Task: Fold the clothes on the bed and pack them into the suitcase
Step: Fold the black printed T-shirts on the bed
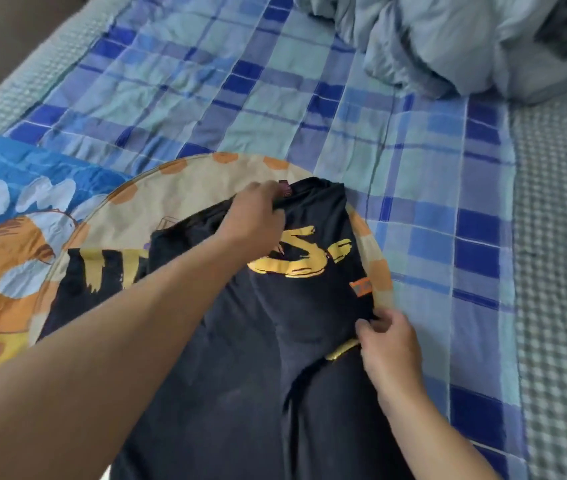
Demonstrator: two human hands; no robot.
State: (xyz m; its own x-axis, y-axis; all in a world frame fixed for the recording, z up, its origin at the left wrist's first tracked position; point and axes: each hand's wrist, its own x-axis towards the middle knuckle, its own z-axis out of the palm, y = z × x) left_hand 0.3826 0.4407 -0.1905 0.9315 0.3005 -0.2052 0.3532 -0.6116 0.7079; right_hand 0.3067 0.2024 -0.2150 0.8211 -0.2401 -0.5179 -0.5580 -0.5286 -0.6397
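Left hand is curled on the collar of the black T-shirt, right hand pinches its side edge; it's kept taut on the bed, probably for folding. Suitcase isn't seen.

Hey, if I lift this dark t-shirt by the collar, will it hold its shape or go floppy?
Probably floppy: the dark t-shirt already creases and bunches where the left hand and right hand pinch it. It looks thin, so likely light. It seems unlikely to slide much on the plaid bedsheet.

Black gold-lettered shirt, part-folded on bed
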